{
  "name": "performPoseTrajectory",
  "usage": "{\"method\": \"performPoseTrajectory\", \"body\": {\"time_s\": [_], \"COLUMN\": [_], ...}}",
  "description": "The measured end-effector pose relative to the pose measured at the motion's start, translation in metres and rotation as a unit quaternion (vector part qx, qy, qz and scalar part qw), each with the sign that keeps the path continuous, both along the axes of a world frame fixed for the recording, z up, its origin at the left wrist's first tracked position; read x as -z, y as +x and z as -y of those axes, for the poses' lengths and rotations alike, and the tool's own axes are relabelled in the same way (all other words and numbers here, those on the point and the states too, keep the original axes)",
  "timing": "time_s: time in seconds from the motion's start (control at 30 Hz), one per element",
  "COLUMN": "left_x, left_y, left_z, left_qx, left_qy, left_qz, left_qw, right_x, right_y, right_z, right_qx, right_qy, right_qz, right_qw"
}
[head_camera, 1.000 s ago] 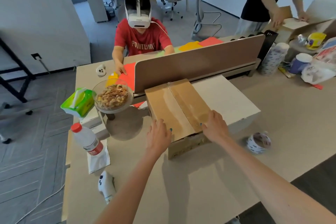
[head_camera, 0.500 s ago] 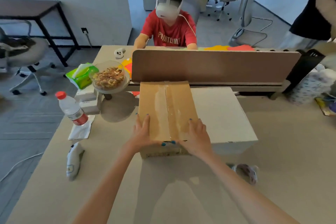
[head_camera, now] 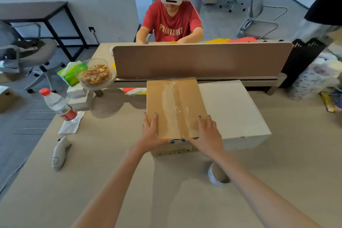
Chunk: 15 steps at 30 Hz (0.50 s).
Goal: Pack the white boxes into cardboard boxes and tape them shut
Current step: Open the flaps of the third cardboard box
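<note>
Closed cardboard box (head_camera: pixel 161 102) sits on the table (head_camera: pixel 111 172), dead ahead of the person, near end at the hands and far end close under the desk divider (head_camera: pixel 199 59). Its long axis runs straight away from the body. A clear tape strip (head_camera: pixel 175 98) follows that axis down the centre seam from far end to near edge.

Left hand (head_camera: pixel 152 133) lies flat on the near-left part of the lid with its fingers straight and pointing away. Right hand (head_camera: pixel 207 133) mirrors it on the near-right part. Neither hand is curled round anything, and both press on the cardboard. The thumbs (head_camera: pixel 172 141) turn inward and meet at the near edge, just where the tape comes over the lip. The hands sit either side of the seam, about equally close to it.

A large white box (head_camera: pixel 231 111) lies close against the cardboard box's right side. It is lower and unpacked, and the right hand is the nearer one to it.

The tape roll (head_camera: pixel 218 176) lies on the table near the body, just beside the right forearm and partly hidden by it.

Judgement: sealing of this box looks near done. If the tape end needs smoothing, the stroke runs down the near face, toward the person. If more tape is wanted, the right hand has the shorter reach, back and to its own side.
</note>
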State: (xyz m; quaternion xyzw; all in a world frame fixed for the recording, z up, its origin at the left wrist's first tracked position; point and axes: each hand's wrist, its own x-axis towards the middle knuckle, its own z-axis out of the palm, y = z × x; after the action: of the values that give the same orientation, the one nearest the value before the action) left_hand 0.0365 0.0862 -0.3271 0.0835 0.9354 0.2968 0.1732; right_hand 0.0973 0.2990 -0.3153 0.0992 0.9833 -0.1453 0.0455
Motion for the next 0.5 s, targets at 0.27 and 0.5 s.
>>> {"method": "performPoseTrajectory", "body": {"time_s": [0.27, 0.5], "left_x": [-0.002, -0.012], "left_y": [0.006, 0.014], "left_z": [-0.083, -0.099], "left_qx": [0.038, 0.056], "left_qy": [-0.022, -0.091], "left_qz": [-0.016, -0.049], "left_qw": [0.999, 0.993], "right_x": [-0.001, -0.001], "right_y": [0.014, 0.012], "right_z": [-0.080, -0.092], "right_qx": [0.019, 0.018], "right_qy": [0.027, 0.030], "right_qz": [-0.010, -0.014], "right_qw": [0.999, 0.999]}}
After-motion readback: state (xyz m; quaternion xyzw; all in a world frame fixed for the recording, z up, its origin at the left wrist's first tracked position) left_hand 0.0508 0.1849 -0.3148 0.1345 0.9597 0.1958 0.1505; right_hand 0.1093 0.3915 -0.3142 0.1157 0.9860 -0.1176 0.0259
